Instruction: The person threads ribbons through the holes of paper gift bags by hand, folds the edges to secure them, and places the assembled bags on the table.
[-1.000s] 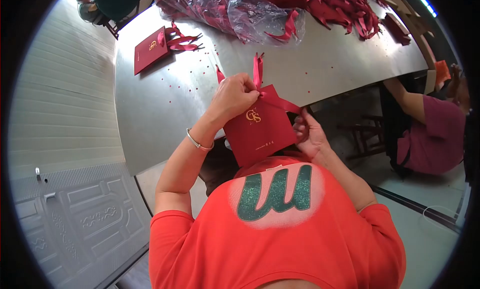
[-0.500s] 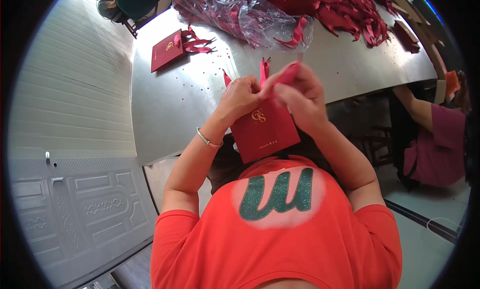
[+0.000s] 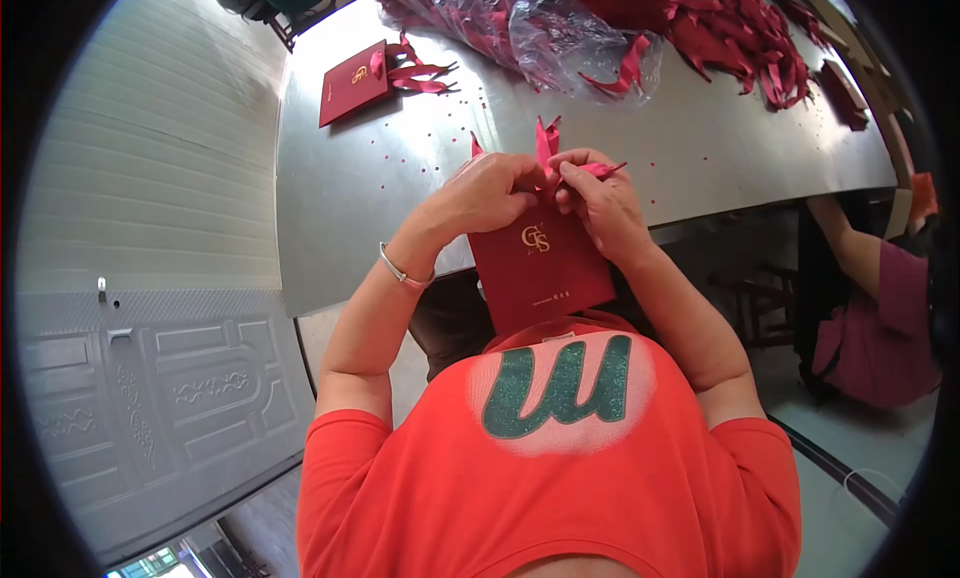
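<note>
A dark red paper gift bag (image 3: 560, 273) with a gold logo hangs at the table's near edge, against the front of my red shirt. My left hand (image 3: 488, 194) is closed at the bag's upper edge, its fingertips curled in beside the ribbon. My right hand (image 3: 607, 206) pinches a pink-red ribbon (image 3: 600, 169) between thumb and fingers at the same edge, with the ribbon's end sticking out to the right. Another ribbon loop (image 3: 547, 138) stands up behind the hands. The exact spot where ribbon meets bag is hidden by my fingers.
On the metal table (image 3: 330, 213) another red gift bag (image 3: 352, 86) with ribbons lies at the left. Clear plastic wrapping (image 3: 540, 38) and a ribbon heap (image 3: 740, 33) lie at the back. Small red dots are scattered about. A person in a purple top (image 3: 880, 338) is at the right.
My right hand has come down closer to the bag and the ribbon in it now points right. My left hand stays at the bag's top. The whole view has shifted slightly.
</note>
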Action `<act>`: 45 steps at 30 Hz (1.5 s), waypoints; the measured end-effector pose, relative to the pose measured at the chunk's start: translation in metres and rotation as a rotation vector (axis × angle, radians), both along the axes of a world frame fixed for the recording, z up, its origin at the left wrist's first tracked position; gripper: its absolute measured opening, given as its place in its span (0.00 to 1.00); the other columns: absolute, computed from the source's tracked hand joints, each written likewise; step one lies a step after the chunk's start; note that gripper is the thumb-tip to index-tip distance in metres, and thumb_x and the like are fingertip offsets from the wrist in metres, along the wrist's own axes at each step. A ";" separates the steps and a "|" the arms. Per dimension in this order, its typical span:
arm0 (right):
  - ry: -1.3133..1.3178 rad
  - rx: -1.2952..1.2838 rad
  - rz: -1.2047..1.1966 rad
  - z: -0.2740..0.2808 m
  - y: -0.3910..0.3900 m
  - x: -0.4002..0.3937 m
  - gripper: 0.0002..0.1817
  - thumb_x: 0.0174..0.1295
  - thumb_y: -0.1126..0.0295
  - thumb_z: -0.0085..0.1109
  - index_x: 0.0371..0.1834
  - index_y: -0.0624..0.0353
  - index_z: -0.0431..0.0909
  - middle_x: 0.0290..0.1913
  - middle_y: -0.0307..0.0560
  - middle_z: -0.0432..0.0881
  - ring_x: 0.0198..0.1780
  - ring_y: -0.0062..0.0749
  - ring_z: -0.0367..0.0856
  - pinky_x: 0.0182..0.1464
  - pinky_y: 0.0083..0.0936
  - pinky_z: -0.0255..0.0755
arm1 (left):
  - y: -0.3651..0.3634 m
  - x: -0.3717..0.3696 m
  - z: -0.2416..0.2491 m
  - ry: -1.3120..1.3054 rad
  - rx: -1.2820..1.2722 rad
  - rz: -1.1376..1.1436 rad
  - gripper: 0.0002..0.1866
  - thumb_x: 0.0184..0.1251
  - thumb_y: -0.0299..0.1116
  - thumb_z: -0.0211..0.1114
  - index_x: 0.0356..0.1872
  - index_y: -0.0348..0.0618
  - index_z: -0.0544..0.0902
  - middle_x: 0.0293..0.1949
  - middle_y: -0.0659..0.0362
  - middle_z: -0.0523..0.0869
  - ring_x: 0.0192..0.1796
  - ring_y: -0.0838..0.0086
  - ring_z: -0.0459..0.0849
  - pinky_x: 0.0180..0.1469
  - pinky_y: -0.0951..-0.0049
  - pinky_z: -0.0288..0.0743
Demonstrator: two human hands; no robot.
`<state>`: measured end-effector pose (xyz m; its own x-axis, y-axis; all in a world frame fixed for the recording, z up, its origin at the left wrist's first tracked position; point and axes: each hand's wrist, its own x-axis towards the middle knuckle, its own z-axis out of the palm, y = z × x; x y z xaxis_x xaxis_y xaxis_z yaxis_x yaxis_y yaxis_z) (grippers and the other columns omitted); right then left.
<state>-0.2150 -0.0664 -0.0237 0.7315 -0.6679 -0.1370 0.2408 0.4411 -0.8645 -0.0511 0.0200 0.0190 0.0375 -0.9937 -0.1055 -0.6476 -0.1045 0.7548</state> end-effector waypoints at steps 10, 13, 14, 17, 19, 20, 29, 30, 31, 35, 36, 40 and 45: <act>0.077 -0.310 -0.017 -0.005 0.017 0.002 0.05 0.69 0.74 0.53 0.42 0.63 0.78 0.31 0.37 0.81 0.30 0.15 0.77 0.33 0.14 0.73 | -0.006 -0.008 0.042 -0.009 0.463 0.038 0.10 0.60 0.25 0.56 0.39 0.31 0.80 0.22 0.50 0.84 0.22 0.66 0.85 0.25 0.67 0.77; 0.066 -0.360 0.011 -0.004 0.017 0.000 0.06 0.70 0.74 0.52 0.43 0.62 0.77 0.33 0.37 0.81 0.31 0.15 0.77 0.35 0.13 0.74 | 0.005 0.004 0.044 0.093 0.546 0.015 0.11 0.64 0.25 0.53 0.41 0.31 0.80 0.20 0.56 0.83 0.19 0.73 0.84 0.21 0.73 0.75; 0.061 -0.361 0.025 -0.003 0.017 -0.001 0.06 0.70 0.74 0.52 0.43 0.62 0.77 0.33 0.37 0.80 0.31 0.15 0.77 0.35 0.13 0.74 | 0.009 0.004 0.052 0.104 0.563 0.033 0.11 0.65 0.26 0.54 0.43 0.30 0.80 0.20 0.56 0.82 0.18 0.74 0.84 0.21 0.75 0.74; 0.036 -0.336 0.035 -0.004 0.016 -0.002 0.06 0.70 0.74 0.52 0.44 0.63 0.77 0.33 0.37 0.80 0.32 0.15 0.77 0.35 0.13 0.74 | 0.025 0.011 0.045 0.241 0.551 0.101 0.10 0.68 0.27 0.58 0.45 0.32 0.80 0.22 0.60 0.83 0.19 0.78 0.83 0.20 0.79 0.72; 0.025 -0.323 0.038 -0.003 0.015 -0.002 0.06 0.69 0.74 0.52 0.43 0.63 0.77 0.33 0.37 0.80 0.32 0.15 0.78 0.35 0.13 0.74 | 0.035 0.015 0.041 0.313 0.515 0.113 0.10 0.67 0.27 0.59 0.45 0.32 0.80 0.23 0.61 0.83 0.20 0.78 0.83 0.20 0.80 0.71; 0.040 -0.325 0.051 -0.003 0.015 -0.003 0.06 0.69 0.75 0.53 0.44 0.63 0.76 0.34 0.38 0.80 0.32 0.16 0.78 0.36 0.14 0.74 | 0.040 0.016 0.037 0.393 0.486 0.125 0.09 0.67 0.27 0.61 0.44 0.32 0.80 0.24 0.62 0.83 0.20 0.79 0.83 0.20 0.81 0.71; -0.118 -0.114 0.022 -0.002 0.011 -0.008 0.08 0.67 0.75 0.57 0.46 0.60 0.72 0.36 0.41 0.80 0.35 0.21 0.79 0.40 0.18 0.77 | 0.048 0.016 0.027 0.620 0.459 0.249 0.07 0.63 0.25 0.64 0.39 0.32 0.81 0.24 0.60 0.83 0.18 0.77 0.82 0.18 0.82 0.67; -0.099 -0.106 0.038 -0.005 0.010 -0.008 0.07 0.69 0.73 0.56 0.46 0.59 0.72 0.37 0.41 0.81 0.37 0.21 0.80 0.41 0.18 0.77 | 0.049 0.015 0.022 0.612 0.484 0.193 0.07 0.63 0.25 0.64 0.39 0.32 0.81 0.24 0.60 0.83 0.18 0.77 0.82 0.18 0.82 0.67; -0.091 -0.107 -0.008 -0.006 0.010 -0.009 0.07 0.69 0.73 0.56 0.46 0.59 0.72 0.37 0.41 0.81 0.37 0.21 0.80 0.41 0.18 0.77 | 0.051 0.015 0.017 0.641 0.436 0.246 0.06 0.63 0.24 0.64 0.38 0.32 0.81 0.23 0.60 0.83 0.17 0.78 0.81 0.17 0.83 0.65; -0.125 -0.109 0.015 -0.001 0.009 -0.010 0.06 0.70 0.71 0.55 0.47 0.60 0.73 0.35 0.39 0.80 0.34 0.19 0.78 0.39 0.17 0.76 | 0.055 0.007 0.015 0.600 0.315 0.327 0.05 0.63 0.24 0.65 0.38 0.33 0.81 0.23 0.61 0.83 0.15 0.79 0.80 0.15 0.85 0.62; -0.139 -0.097 0.019 -0.002 0.010 -0.010 0.06 0.71 0.69 0.54 0.45 0.60 0.74 0.35 0.38 0.80 0.33 0.18 0.78 0.37 0.16 0.74 | 0.055 0.002 0.019 0.549 0.306 0.341 0.05 0.63 0.24 0.65 0.36 0.33 0.81 0.22 0.62 0.83 0.15 0.80 0.79 0.15 0.85 0.62; -0.178 -0.102 0.005 0.002 0.013 -0.011 0.08 0.72 0.67 0.52 0.45 0.60 0.75 0.31 0.35 0.78 0.30 0.15 0.75 0.33 0.14 0.70 | 0.055 0.003 0.022 0.497 0.310 0.310 0.03 0.63 0.24 0.65 0.33 0.35 0.81 0.21 0.62 0.82 0.14 0.81 0.78 0.14 0.85 0.61; -0.235 -0.079 -0.014 0.002 0.016 -0.012 0.11 0.73 0.71 0.49 0.52 0.62 0.75 0.29 0.35 0.76 0.29 0.14 0.72 0.32 0.14 0.68 | 0.054 0.016 0.014 0.662 0.403 0.278 0.04 0.62 0.25 0.66 0.33 0.38 0.79 0.20 0.63 0.81 0.12 0.79 0.76 0.12 0.83 0.60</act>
